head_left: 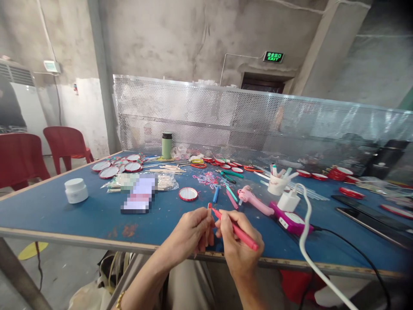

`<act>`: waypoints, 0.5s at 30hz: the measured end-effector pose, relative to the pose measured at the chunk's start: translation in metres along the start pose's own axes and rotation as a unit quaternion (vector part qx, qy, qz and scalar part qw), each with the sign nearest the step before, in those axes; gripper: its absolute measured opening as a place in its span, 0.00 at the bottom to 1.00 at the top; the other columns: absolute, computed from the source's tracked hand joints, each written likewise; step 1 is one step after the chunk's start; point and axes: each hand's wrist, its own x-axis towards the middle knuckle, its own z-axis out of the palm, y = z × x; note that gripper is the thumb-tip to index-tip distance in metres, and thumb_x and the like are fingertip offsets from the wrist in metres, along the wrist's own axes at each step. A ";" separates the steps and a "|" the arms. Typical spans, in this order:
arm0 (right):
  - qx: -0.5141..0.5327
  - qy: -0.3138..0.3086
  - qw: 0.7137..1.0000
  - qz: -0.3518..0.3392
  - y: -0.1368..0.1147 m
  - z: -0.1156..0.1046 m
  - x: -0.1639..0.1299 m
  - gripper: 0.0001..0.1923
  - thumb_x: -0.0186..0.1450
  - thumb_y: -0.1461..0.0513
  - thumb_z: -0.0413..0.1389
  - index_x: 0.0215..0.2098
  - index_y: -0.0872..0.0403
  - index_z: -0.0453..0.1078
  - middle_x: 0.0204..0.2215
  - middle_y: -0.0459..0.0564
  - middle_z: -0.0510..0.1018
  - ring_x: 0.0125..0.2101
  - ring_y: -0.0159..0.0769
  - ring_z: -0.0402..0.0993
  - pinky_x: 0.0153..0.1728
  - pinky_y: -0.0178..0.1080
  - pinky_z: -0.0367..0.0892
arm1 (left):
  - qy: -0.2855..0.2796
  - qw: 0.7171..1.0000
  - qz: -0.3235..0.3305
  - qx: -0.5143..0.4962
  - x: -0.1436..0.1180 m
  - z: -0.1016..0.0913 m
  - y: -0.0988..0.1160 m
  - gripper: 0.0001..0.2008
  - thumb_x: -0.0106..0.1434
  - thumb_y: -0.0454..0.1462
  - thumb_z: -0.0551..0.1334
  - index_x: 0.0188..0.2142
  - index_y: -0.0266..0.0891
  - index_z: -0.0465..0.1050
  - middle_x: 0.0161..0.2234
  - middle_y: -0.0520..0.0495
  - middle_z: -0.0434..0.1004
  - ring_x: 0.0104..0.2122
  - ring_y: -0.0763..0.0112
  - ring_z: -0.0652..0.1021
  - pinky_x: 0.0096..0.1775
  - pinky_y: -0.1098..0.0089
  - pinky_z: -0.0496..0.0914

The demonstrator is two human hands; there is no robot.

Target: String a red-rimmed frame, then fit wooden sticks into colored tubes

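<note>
The left hand [190,234] pinches a thin pale wooden stick [209,215] upright between thumb and fingers, just over the near edge of the blue-topped surface [64,206]. The right hand [238,245] is closed around a red marker pen [237,230], whose tip meets the stick's reddened top end. Just beyond the hands lie a round red-rimmed mirror disc [188,193], a blue pen [215,194] and a pink glue gun [254,200]. A white lidded jar [76,190] stands well to the left. A white cable [306,241] trails off the surface at right.
</note>
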 end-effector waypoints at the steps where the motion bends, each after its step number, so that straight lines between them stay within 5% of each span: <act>1: 0.000 -0.001 1.000 -0.001 0.000 0.000 0.000 0.09 0.69 0.63 0.54 0.30 0.54 0.71 0.21 0.43 0.77 0.19 0.28 0.75 0.25 0.30 0.70 | -0.001 1.000 -0.001 0.002 0.000 0.000 0.000 0.22 0.69 0.54 0.51 0.28 0.39 0.63 0.18 0.55 0.64 0.15 0.80 0.63 0.16 0.79 0.57; 15: 0.005 0.005 1.000 0.002 0.000 0.000 -0.001 0.09 0.69 0.63 0.54 0.31 0.54 0.71 0.21 0.42 0.76 0.18 0.27 0.73 0.25 0.30 0.69 | -0.001 1.000 -0.004 0.003 -0.001 0.001 0.000 0.21 0.69 0.52 0.50 0.29 0.38 0.64 0.20 0.54 0.66 0.16 0.80 0.64 0.16 0.80 0.58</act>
